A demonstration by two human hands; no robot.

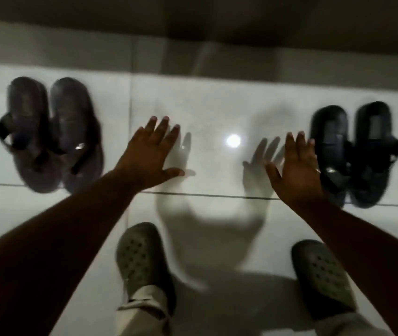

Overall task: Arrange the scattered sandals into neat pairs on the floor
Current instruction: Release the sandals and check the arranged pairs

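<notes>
Two dark purple-grey sandals (pixel 54 134) lie side by side on the white tiled floor at the left, toes toward me. A pair of black sandals (pixel 355 154) lies side by side at the right. My left hand (pixel 151 154) hovers over the floor, fingers spread, holding nothing, to the right of the purple pair. My right hand (pixel 295 170) is also spread and holds nothing; its outer edge overlaps the left black sandal in the view, and I cannot tell whether they touch.
My feet wear grey-green perforated clogs (pixel 142 260) (pixel 324 275) at the bottom of the view. A dark wall base (pixel 193 25) runs along the far edge of the floor. A lamp's reflection (pixel 233 141) shines on the tile between my hands.
</notes>
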